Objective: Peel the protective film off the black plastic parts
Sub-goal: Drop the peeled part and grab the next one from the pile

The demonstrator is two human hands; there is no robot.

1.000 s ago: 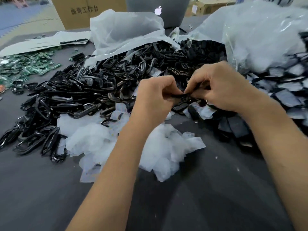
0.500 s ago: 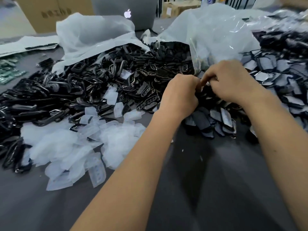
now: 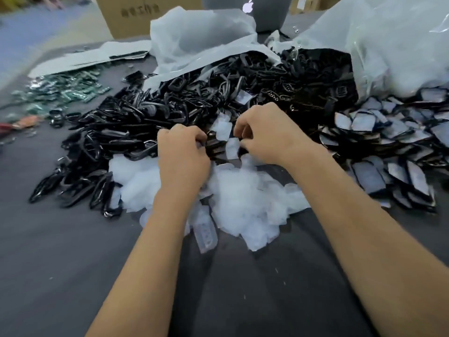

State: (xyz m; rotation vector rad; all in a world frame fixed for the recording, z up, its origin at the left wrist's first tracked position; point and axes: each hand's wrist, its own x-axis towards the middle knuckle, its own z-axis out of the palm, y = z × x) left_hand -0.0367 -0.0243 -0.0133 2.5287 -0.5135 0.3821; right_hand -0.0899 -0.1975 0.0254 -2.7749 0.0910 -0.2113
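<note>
My left hand point(image 3: 183, 152) is curled and grips a small black plastic part point(image 3: 213, 144) at its right edge. My right hand point(image 3: 264, 137) is curled too, a short gap to the right, pinching what looks like a pale strip of protective film point(image 3: 232, 147); the blur leaves the grip itself unclear. Below both hands lies a heap of peeled white film pieces point(image 3: 243, 198). A big pile of black ring-shaped parts point(image 3: 116, 144) spreads to the left. Film-covered black parts point(image 3: 388, 147) lie stacked at the right.
Open white plastic bags point(image 3: 199, 42) spill black parts at the back of the dark grey table point(image 3: 243, 288). Green packets point(image 3: 63, 93) lie far left. A cardboard box point(image 3: 126, 15) and a grey laptop lid point(image 3: 247, 10) stand behind.
The hands have drawn apart, with pale film now showing between them. They sit over the film heap again as the view swung back left.
</note>
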